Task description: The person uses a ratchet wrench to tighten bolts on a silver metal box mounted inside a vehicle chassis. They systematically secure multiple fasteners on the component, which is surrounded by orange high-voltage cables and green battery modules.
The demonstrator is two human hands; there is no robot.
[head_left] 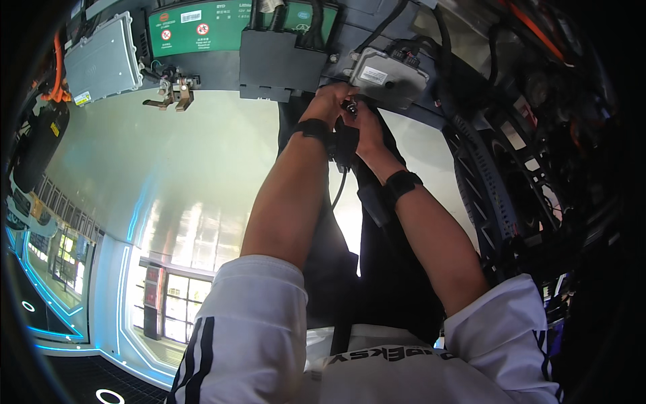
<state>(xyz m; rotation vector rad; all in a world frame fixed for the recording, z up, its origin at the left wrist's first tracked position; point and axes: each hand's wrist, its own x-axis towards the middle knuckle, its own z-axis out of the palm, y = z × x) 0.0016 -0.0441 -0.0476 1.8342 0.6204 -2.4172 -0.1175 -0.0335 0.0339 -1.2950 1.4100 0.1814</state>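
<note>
Both hands meet close together at the near side of a grey ribbed control module [391, 79]. My left hand [328, 101] has its fingers curled toward the module's left corner, and what they close on is hidden. My right hand [369, 128] is closed beside it, gripping a small dark part [350, 108] with shiny metal bits that shows between the two hands. Its exact kind is too small to make out. Black straps circle both wrists, and a black box [345, 145] with a cable hangs at the left wrist.
Left of the hands are a black plastic cover [279, 71], a green-labelled battery [195, 37], a metal latch [176, 94] and a silver finned unit [104, 60]. Black wiring and an orange cable [535, 30] run at right. A pale glossy panel [202, 148] lies below.
</note>
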